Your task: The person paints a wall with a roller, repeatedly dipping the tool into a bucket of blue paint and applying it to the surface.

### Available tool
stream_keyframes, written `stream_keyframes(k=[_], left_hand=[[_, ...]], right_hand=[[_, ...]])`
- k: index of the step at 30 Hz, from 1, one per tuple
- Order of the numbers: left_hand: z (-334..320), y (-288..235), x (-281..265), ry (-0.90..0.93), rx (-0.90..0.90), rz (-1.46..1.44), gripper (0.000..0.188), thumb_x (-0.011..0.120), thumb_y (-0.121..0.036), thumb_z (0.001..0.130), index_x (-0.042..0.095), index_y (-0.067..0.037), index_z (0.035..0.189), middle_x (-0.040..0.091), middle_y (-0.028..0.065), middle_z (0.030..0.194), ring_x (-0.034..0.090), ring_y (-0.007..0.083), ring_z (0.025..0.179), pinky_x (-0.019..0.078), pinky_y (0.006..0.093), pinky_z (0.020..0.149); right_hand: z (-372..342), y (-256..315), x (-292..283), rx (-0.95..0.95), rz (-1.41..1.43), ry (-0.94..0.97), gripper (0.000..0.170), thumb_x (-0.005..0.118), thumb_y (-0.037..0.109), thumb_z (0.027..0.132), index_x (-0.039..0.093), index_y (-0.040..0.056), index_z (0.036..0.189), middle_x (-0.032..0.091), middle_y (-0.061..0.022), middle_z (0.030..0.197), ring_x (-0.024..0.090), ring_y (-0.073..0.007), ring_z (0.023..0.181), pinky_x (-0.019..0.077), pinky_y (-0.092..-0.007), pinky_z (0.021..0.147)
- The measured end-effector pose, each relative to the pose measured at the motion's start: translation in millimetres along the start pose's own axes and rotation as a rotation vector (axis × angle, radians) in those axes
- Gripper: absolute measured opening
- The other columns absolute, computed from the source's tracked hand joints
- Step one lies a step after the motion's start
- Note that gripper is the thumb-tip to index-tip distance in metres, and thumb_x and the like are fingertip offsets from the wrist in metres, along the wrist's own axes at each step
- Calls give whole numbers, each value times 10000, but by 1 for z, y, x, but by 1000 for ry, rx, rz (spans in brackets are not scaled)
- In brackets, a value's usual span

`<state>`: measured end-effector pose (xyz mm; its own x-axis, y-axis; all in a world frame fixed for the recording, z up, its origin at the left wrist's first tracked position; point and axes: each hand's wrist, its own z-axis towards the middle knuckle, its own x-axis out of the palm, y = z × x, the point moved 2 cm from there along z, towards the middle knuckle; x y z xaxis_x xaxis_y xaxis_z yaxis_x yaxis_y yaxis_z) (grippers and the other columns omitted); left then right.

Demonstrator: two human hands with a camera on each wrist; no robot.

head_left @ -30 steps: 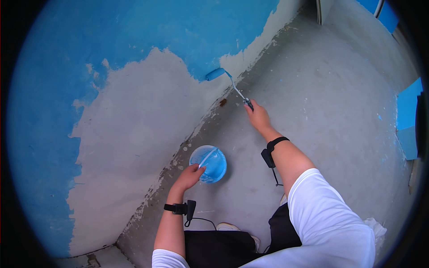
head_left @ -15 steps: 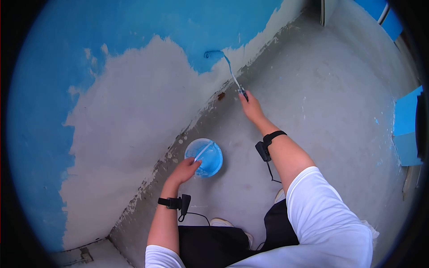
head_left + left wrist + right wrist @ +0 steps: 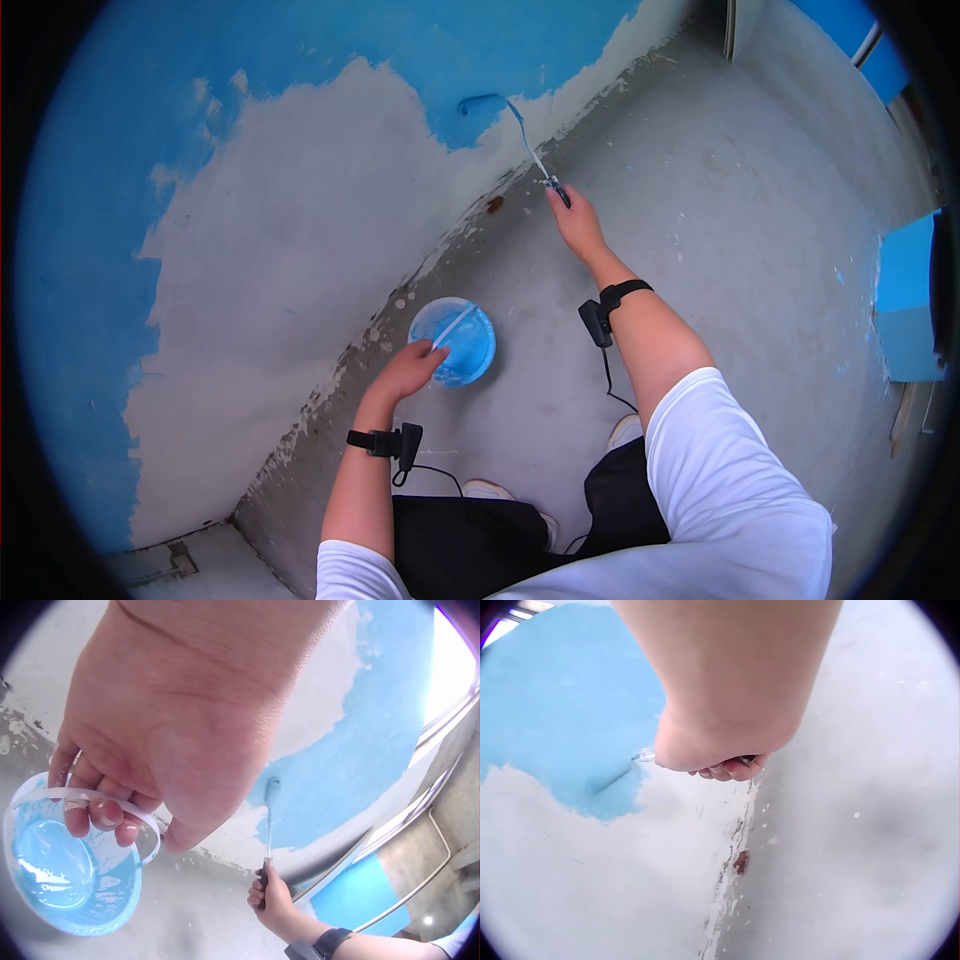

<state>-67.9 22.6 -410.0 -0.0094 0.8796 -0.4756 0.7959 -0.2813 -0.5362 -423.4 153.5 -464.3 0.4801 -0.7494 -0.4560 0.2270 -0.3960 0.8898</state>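
In the head view my right hand (image 3: pixel 580 222) grips the dark handle of a paint roller (image 3: pixel 482 103). The roller's blue sleeve lies against the blue-painted part of the wall (image 3: pixel 270 200), just above the edge of the pale patch. Lower down, my left hand (image 3: pixel 408 370) holds a bucket (image 3: pixel 491 345) by its white carrying handle (image 3: pixel 97 793). Curled fingers (image 3: pixel 105 814) hook under that handle in the left wrist view, and light blue paint (image 3: pixel 56 862) shows inside the bucket. From the right wrist, the roller's grip is mostly hidden by my hand.
A rough, chipped seam (image 3: pixel 440 250) runs diagonally where the wall meets the grey floor (image 3: pixel 700 280), with a brown spot (image 3: pixel 495 205) beside it. Blue panels (image 3: pixel 905 290) stand at the far right. My shoes (image 3: pixel 625 430) are below on the floor.
The roller has moved up the wall, away from the lower edge of the blue area, and my right hand has moved with it. My left hand still holds the bucket; the view has shifted slightly.
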Motion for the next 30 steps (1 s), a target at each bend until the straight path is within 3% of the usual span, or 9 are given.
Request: stream_keyframes(k=[5,9,11,15,19,21,27,29,30], left_hand=[[0,0,1,-13,3,-15,496,566,-438,935,642,26,1091,678,193,997,639,284,933,484,385,835],[1,7,0,21,-11,-40,521,565,-451,931,638,27,1124,677,216,1049,646,313,988,487,387,866],[5,11,4,21,-10,-40,522,565,-450,930,637,26,1130,676,222,1065,646,328,1007,488,392,876],[4,2,0,2,-12,15,521,565,-446,929,634,23,1144,671,236,1101,641,362,1049,487,410,894],[9,12,4,-4,5,-24,517,560,-443,933,633,22,1146,672,229,1097,645,339,1034,489,399,886],[9,13,4,-39,60,-58,435,565,-416,955,636,10,1003,621,84,836,573,178,742,477,340,708],[0,5,-1,-7,8,-99,446,551,-436,956,643,-1,989,618,70,842,563,167,787,463,324,759],[3,-1,-3,6,14,-129,443,550,-437,954,645,-5,981,626,68,844,562,167,790,457,322,766],[-3,5,-6,14,13,-164,440,548,-437,953,647,-9,973,634,65,847,561,166,792,452,319,772]], right_hand=[[22,6,13,-36,218,-92,399,593,380,966,592,-18,929,600,-168,715,558,-293,655,452,-398,641],[48,13,-19,-6,279,-50,368,615,386,964,592,27,887,528,-28,627,496,-124,576,402,-314,543],[45,26,-42,46,319,-39,339,612,391,968,599,62,886,524,-1,615,473,-94,518,372,-277,485],[58,17,-87,17,187,2,329,619,390,965,603,67,903,518,20,614,457,-74,493,349,-265,451],[68,20,-153,-114,-91,60,332,641,392,954,607,65,911,489,46,609,444,-57,503,337,-248,452],[61,30,-185,-130,-159,81,322,634,387,959,607,68,926,478,50,606,434,-51,507,329,-244,454],[18,81,-243,-93,-293,176,282,633,332,967,600,52,972,484,39,640,420,-60,537,334,-255,483],[6,103,-256,-331,-589,170,285,643,295,956,590,17,996,478,4,647,432,-88,588,359,-289,533],[1,112,-254,-414,-647,273,282,647,276,946,585,8,1006,476,-39,645,438,-130,598,369,-316,556]])
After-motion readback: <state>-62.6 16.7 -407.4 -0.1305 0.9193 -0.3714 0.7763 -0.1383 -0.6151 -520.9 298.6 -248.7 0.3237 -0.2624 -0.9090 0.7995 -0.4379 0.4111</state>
